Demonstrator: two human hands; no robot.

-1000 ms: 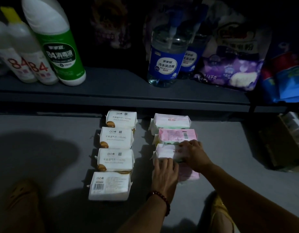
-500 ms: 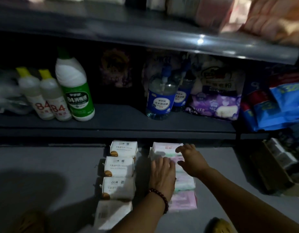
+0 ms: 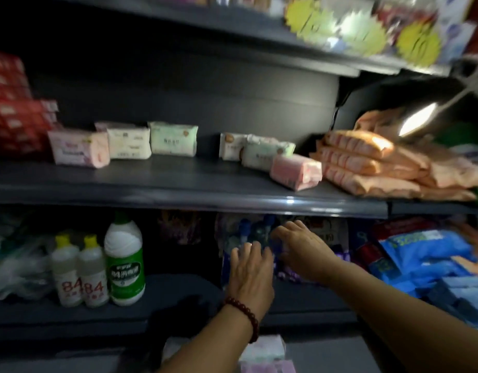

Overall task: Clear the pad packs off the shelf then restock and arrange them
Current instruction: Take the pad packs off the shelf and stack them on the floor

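**Both hands raised and bare below the pad shelf**

Head view. The frame is blurred and the light is low.

- The left hand [image 3: 250,273], with a bead bracelet [image 3: 243,317] at the wrist, is up in front of the lower shelf [image 3: 71,316]. Its fingers are spread and loosely straight, grasping nothing.
- The right hand [image 3: 299,251] is just right of it and a little higher. It is likewise released, with its fingertips close under the front lip of the middle shelf [image 3: 178,196].
- The pad packs [image 3: 173,140] stand on the middle shelf. Three sit side by side at left: pink, cream and pale green. After a gap, three more cluster at right.
- In that cluster, the near pink pack [image 3: 295,170] lies askew by the front edge.
- A stack of orange packs [image 3: 367,162] sits just right of that cluster.
- On the lower shelf at left are two yellow-capped bottles [image 3: 79,275] marked 84. A white bottle with a green label [image 3: 125,262] stands just beside them.
- Blue bags [image 3: 420,254] lie at the right of the lower shelf.
- At the bottom edge of the frame, a pale pack [image 3: 264,351] lies below the left forearm.
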